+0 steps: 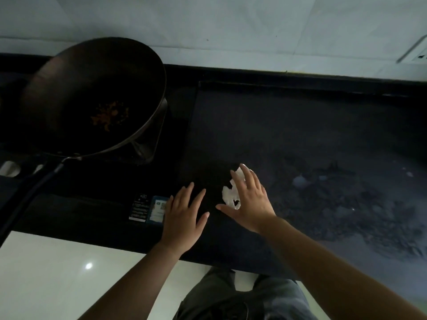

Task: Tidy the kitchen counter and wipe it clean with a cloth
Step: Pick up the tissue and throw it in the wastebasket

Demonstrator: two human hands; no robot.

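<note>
A crumpled white cloth [231, 192] lies on the dark counter [300, 139] near its front edge. My right hand [250, 202] is spread flat over the cloth, fingers apart, pressing on it rather than gripping. Beside it, my left hand [184, 213] rests palm down on the counter with fingers spread, holding nothing. Wet smears and pale droplets [300, 181] mark the counter to the right of my hands.
A dark wok [92, 98] with orange food scraps sits tilted on the stove at the left, its long handle [30, 195] reaching toward the front. Stickers [150, 209] lie by my left hand. A tiled wall [231, 31] runs behind.
</note>
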